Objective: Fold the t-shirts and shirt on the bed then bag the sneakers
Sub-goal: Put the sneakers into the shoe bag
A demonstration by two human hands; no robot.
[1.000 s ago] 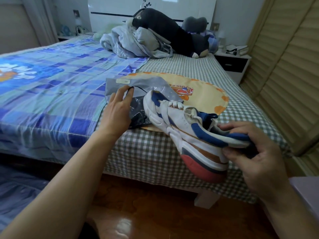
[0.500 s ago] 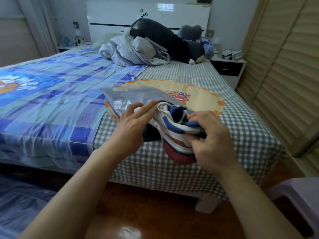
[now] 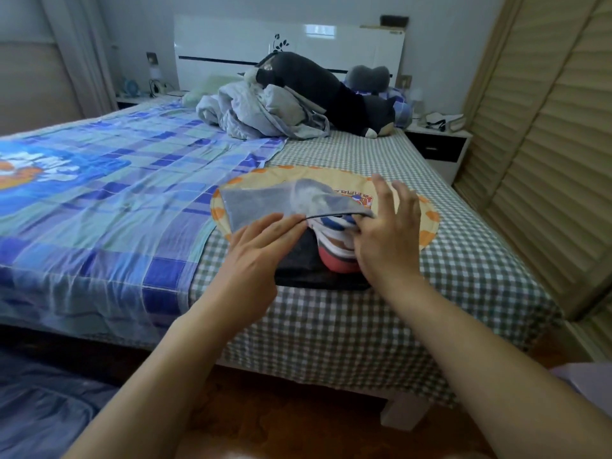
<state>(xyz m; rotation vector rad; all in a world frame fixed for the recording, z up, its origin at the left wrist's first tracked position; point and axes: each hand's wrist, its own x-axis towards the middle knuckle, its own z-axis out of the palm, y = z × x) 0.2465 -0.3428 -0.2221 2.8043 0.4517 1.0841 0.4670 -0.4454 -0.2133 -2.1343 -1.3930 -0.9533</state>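
Observation:
A grey plastic bag [image 3: 265, 200] lies on a round yellow mat [image 3: 429, 223] near the foot of the bed. My left hand [image 3: 258, 250] pinches the bag's upper edge and lifts it, so the mouth gapes. A white, blue and red sneaker [image 3: 337, 260] sits heel-out in that mouth, its front hidden inside the bag. My right hand [image 3: 384, 233] is at the sneaker's heel. Its index finger curls onto the shoe's collar while the other fingers stick up straight. The bag's dark lower layer [image 3: 318, 278] lies flat under the shoe.
A crumpled pile of grey clothes [image 3: 258, 117] and a dark plush toy [image 3: 331, 91] lie by the headboard. A blue checked blanket [image 3: 99, 193] covers the bed's left half. A nightstand [image 3: 437, 147] and louvred doors [image 3: 546, 160] stand on the right, with a purple stool [image 3: 583, 379] near my right arm.
My right hand has carried the sneaker from the bed's edge into the bag's mouth and spread its fingers. My left hand went from resting on the bag to lifting its upper edge.

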